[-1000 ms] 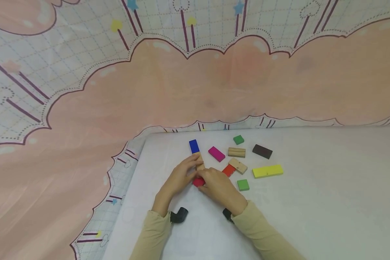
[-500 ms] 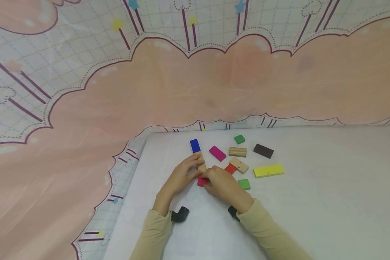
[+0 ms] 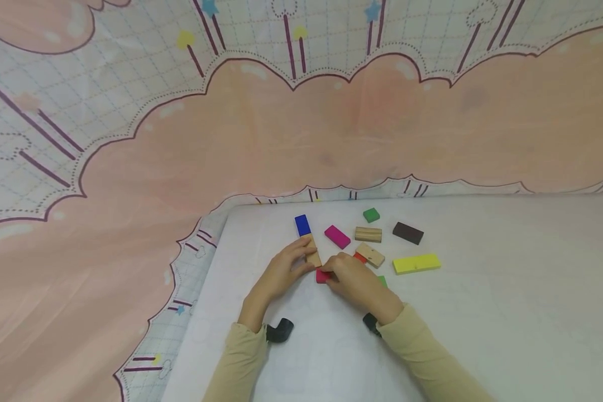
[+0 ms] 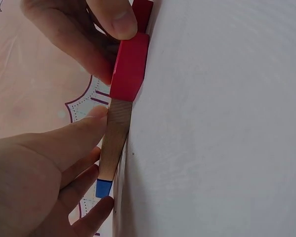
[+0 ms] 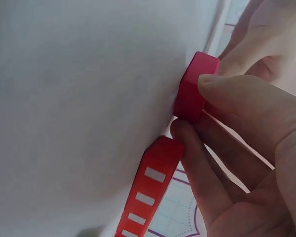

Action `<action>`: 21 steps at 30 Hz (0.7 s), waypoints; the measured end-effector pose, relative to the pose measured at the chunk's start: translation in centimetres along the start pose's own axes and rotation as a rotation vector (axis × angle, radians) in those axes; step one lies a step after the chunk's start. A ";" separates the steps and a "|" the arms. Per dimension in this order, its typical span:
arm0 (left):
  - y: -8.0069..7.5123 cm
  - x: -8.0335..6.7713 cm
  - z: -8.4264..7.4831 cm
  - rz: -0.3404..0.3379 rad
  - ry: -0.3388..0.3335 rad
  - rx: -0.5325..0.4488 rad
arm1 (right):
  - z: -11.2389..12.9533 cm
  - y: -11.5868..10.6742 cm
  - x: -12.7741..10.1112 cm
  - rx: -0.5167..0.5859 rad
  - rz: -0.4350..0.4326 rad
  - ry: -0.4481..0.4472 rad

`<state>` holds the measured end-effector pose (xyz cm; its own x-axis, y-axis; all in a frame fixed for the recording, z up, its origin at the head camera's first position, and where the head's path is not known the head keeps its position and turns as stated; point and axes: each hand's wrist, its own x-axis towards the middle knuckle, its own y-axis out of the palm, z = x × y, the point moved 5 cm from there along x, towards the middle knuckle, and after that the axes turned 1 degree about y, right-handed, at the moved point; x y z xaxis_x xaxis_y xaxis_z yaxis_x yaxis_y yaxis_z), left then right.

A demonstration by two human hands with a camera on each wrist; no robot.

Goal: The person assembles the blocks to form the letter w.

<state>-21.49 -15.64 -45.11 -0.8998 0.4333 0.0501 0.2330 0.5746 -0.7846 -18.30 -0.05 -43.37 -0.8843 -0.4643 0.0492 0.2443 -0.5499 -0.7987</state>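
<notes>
My right hand [image 3: 359,282] pinches a red wooden block [image 3: 322,276] between thumb and fingers, close beside the near end of a plain wood block [image 3: 314,258]. In the right wrist view the thumb presses on one face of the red block [image 5: 191,91]. My left hand [image 3: 280,271] lies along the left side of the plain block, its extended fingertips touching it. A blue block [image 3: 303,225] stands in line at the plain block's far end. The left wrist view shows the red [image 4: 129,69], plain [image 4: 115,140] and blue [image 4: 104,188] blocks one behind another.
To the right lie a magenta block [image 3: 337,237], a ridged wood block [image 3: 368,234], a dark brown block [image 3: 408,233], a long yellow block [image 3: 416,263] and a green block [image 3: 371,215]. A light wood block [image 3: 370,254] overlaps an orange-red block with white squares [image 5: 150,182].
My right hand has slid the red block to the right along the near end of the plain block, and now covers more of the near green block. The left hand has stayed in place.
</notes>
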 end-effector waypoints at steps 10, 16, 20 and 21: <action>0.1 0.0 0.1 0.005 0.014 0.000 | -0.6 -0.2 0.1 -0.012 0.002 0.020; 0.2 0.1 0.3 0.012 -0.005 0.009 | -0.8 -0.3 0.3 -0.009 0.011 0.025; 0.2 0.1 0.3 0.011 -0.019 0.009 | -0.9 -0.3 0.4 -0.014 0.011 0.031; 0.2 0.1 0.3 0.009 -0.018 0.007 | -1.0 -0.3 0.4 -0.012 0.011 0.032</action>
<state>-21.68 -15.72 -45.44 -0.9042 0.4260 0.0315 0.2390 0.5656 -0.7893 -19.09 0.60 -43.70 -0.8942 -0.4472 0.0213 0.2490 -0.5362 -0.8065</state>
